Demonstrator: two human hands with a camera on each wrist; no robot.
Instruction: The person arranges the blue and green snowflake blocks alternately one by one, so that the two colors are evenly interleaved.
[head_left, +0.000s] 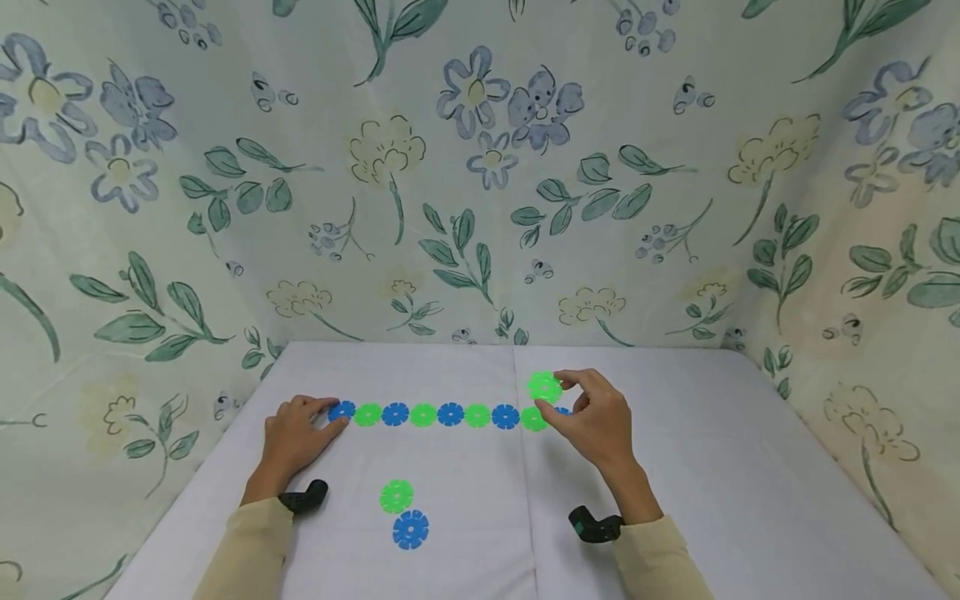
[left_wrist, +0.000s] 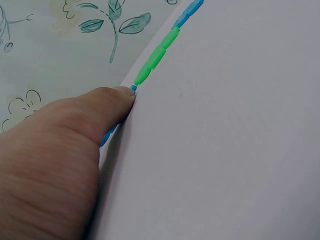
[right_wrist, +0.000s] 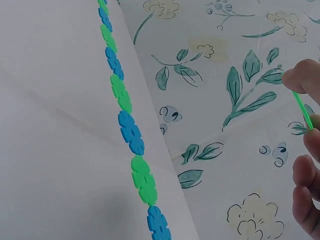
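Note:
A straight row of plastic snowflake discs, blue and green by turns, lies across the white table [head_left: 675,467]. At its left end, my left hand [head_left: 296,432] pinches the blue end disc [head_left: 342,410] between thumb and forefinger. My right hand [head_left: 600,421] pinches a loose green snowflake disc [head_left: 542,385] by its edge, raised over the row's right end. In the right wrist view this green disc [right_wrist: 303,110] appears edge-on between thumb and finger. Below the raised one lie a green disc [head_left: 532,418] and a blue disc [head_left: 566,412], the latter partly hidden by my right hand.
Nearer to me on the table lie a loose green disc [head_left: 396,497] and a loose blue disc [head_left: 410,530], close together. A flowered cloth [head_left: 465,250] hangs behind the table and along both sides. Black wrist cameras [head_left: 596,527] sit on both wrists.

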